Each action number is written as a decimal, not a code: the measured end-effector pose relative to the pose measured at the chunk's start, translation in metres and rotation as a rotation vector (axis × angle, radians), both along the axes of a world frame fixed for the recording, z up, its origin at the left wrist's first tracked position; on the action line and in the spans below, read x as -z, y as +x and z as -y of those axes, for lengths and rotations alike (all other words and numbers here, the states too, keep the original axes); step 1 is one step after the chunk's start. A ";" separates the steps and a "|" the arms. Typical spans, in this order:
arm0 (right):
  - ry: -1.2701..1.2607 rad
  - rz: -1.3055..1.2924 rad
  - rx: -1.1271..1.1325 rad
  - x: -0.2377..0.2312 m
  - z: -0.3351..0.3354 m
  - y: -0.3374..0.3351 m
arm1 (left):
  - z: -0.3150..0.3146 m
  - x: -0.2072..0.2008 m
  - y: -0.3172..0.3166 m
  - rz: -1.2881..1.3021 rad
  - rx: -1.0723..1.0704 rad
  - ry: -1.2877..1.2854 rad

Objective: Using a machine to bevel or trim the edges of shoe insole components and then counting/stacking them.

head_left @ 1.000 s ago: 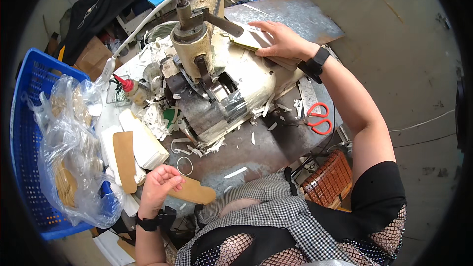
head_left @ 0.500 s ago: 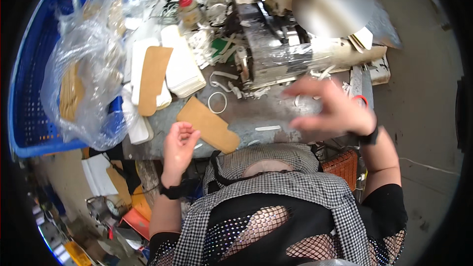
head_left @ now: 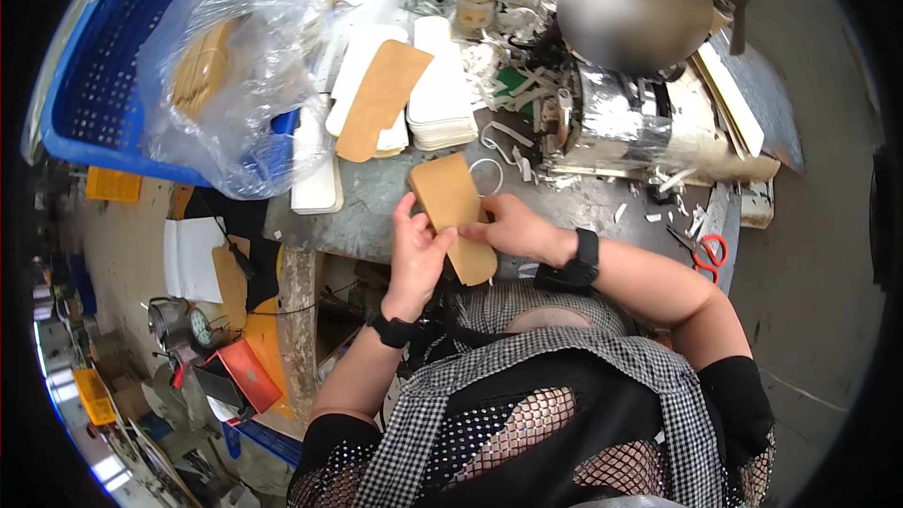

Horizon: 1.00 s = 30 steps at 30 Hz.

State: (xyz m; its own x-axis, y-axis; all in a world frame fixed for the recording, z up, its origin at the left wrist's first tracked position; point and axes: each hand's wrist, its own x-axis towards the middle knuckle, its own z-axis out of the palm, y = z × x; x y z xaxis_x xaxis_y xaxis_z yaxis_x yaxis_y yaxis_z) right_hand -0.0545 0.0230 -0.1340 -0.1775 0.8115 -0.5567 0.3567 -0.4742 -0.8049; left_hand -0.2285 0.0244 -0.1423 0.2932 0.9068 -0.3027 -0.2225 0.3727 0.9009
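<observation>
Close to the table's front edge, my left hand (head_left: pixel 415 249) and my right hand (head_left: pixel 515 229) both grip a tan, flat piece with rounded ends (head_left: pixel 442 190). The left fingers close on its left edge, while the right fingers press its right side. A notch on that side is mostly hidden. Another tan piece (head_left: pixel 384 99) lies on top of a white stack of rounded pieces. Beside it stands a second white stack (head_left: pixel 442 103), just beyond my hands. A white ring (head_left: pixel 486 176) partly shows behind the held piece.
A blue crate (head_left: pixel 122 146) with a clear plastic bag (head_left: pixel 249 85) is at the left. A red-tipped bottle (head_left: pixel 476 5) stands at the back. To the right are a taped machine (head_left: pixel 621 118), white scraps, and red-handled scissors (head_left: pixel 710 254) near the table's edge.
My right hand has come left and closed on the tan piece, which was lying on the table. My left hand has taken hold too. The view has shifted leftward.
</observation>
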 end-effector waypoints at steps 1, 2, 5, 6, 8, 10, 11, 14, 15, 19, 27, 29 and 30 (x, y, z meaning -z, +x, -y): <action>-0.010 -0.076 0.025 -0.013 0.000 0.001 | -0.001 -0.006 0.005 0.012 -0.002 0.016; -0.005 -0.077 0.014 -0.024 0.001 0.003 | -0.002 -0.013 0.009 0.022 -0.001 0.029; -0.088 -0.396 0.198 -0.065 0.004 0.017 | -0.020 -0.035 0.016 0.028 0.226 0.237; -0.076 -0.465 0.238 -0.089 0.007 0.016 | -0.021 -0.054 0.015 0.056 0.229 0.319; -0.152 -0.640 0.277 -0.095 0.012 0.039 | -0.035 -0.077 0.026 0.378 0.245 0.188; -0.292 -0.876 0.295 -0.099 0.022 0.061 | -0.045 -0.081 0.043 0.584 0.334 0.026; -0.331 -0.915 0.346 -0.107 0.027 0.061 | -0.047 -0.082 0.053 0.570 0.379 0.037; -0.329 -0.930 0.446 -0.111 0.044 0.060 | -0.050 -0.089 0.077 0.570 0.440 -0.037; -0.255 -0.871 0.490 -0.117 0.048 0.061 | -0.050 -0.093 0.083 0.572 0.448 -0.049; 0.076 -0.785 0.654 -0.123 0.063 0.068 | -0.057 -0.086 0.100 0.615 0.427 0.034; 0.349 -0.425 0.376 -0.134 0.073 0.089 | -0.051 -0.116 0.124 0.666 0.831 0.030; 0.423 -0.426 0.343 -0.128 0.076 0.098 | -0.059 -0.126 0.120 0.242 0.992 0.589; 0.447 -0.476 0.336 -0.119 0.079 0.102 | -0.059 -0.132 0.123 0.014 0.988 0.950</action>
